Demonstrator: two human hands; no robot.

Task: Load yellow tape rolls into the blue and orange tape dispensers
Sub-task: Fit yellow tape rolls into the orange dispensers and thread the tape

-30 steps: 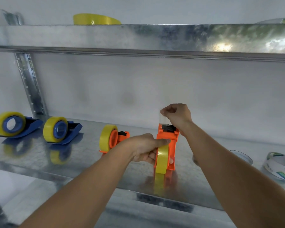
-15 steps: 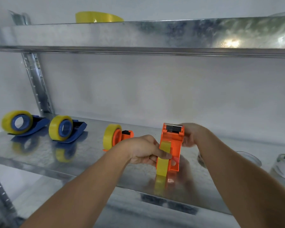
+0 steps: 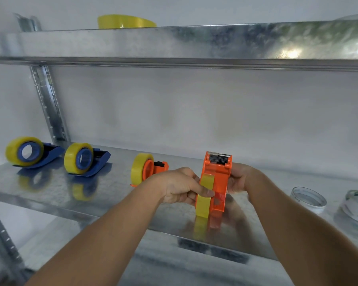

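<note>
An orange tape dispenser (image 3: 217, 178) stands on the metal shelf (image 3: 112, 201), cutter end pointing away from me, with a yellow tape roll (image 3: 204, 196) mounted on its left side. My left hand (image 3: 178, 187) grips the roll, thumb across its face. My right hand (image 3: 239, 179) holds the dispenser's right side. Further left stand a second orange dispenser (image 3: 151, 169) and two blue dispensers (image 3: 29, 151) (image 3: 85, 157), each carrying a yellow roll.
A loose yellow roll (image 3: 125, 21) lies on the upper shelf (image 3: 194, 42). Two clear tape rolls (image 3: 308, 199) (image 3: 355, 207) lie on the lower shelf at the right. A slotted metal upright (image 3: 48, 104) rises at the left.
My right hand came down from pinching the tape end above the cutter to hold the dispenser's right side. My left hand stayed on the roll.
</note>
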